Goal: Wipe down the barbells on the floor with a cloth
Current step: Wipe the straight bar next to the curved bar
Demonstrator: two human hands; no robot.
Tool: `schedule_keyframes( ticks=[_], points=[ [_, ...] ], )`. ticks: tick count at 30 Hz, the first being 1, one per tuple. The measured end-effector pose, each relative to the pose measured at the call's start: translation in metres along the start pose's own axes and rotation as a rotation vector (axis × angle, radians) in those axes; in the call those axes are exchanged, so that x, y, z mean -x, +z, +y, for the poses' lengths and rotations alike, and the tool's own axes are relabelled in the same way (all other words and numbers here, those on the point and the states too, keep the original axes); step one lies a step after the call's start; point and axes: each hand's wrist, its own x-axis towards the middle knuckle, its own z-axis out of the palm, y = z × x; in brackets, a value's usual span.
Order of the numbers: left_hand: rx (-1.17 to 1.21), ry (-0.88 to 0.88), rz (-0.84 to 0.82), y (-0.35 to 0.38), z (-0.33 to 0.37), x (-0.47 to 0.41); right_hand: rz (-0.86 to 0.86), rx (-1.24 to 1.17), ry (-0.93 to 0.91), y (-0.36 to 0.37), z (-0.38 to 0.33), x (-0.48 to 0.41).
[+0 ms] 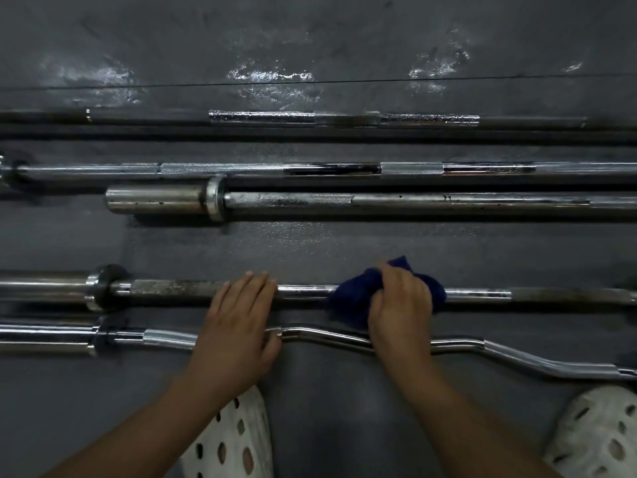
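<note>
Several steel barbells lie side by side on the dark floor. My right hand point(401, 305) grips a dark blue cloth point(351, 296) wrapped over a straight, rust-flecked barbell point(172, 288). My left hand point(238, 319) rests flat on that same bar to the left of the cloth, fingers straight. A curved chrome curl bar point(517, 357) lies nearest me and passes under both wrists. Farther off lie a thick-sleeved bar point(448, 201), a knurled bar point(224, 169) and a dark bar point(344, 119).
My two white perforated clogs point(238, 439) point(599, 436) stand on the floor below the curl bar. The dark rubber floor point(310, 246) shows a bare strip between the bars, and glossy wet-looking patches point(272, 75) shine at the far side.
</note>
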Motion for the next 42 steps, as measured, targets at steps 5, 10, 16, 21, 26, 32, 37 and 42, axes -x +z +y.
schedule_keyframes(
  ticks=[5,10,16,21,26,32,37,42],
  points=[
    [-0.041,-0.016,-0.037,0.005,0.002,0.002,-0.117,0.132,-0.337,0.011,0.004,0.025],
    [-0.033,-0.051,-0.005,-0.006,-0.002,-0.017,-0.115,0.069,-0.277,0.005,-0.005,-0.033],
    [-0.029,-0.067,-0.011,-0.002,-0.003,-0.023,-0.156,0.063,-0.486,0.041,-0.08,-0.022],
    [-0.03,-0.085,0.004,-0.004,-0.013,-0.028,-0.121,0.035,-0.483,0.035,-0.062,-0.048],
    [-0.019,-0.083,0.041,-0.007,-0.014,-0.033,0.076,0.056,-0.009,-0.024,0.047,-0.059],
    [-0.016,-0.035,0.061,-0.006,0.003,-0.047,-0.099,0.036,-0.326,0.011,-0.017,-0.039],
    [-0.068,-0.047,-0.003,-0.009,-0.009,-0.061,-0.09,0.002,-0.088,-0.033,0.034,-0.048],
    [-0.084,-0.051,-0.018,-0.007,-0.003,-0.051,-0.143,-0.001,-0.081,-0.054,0.058,-0.032]
  ],
)
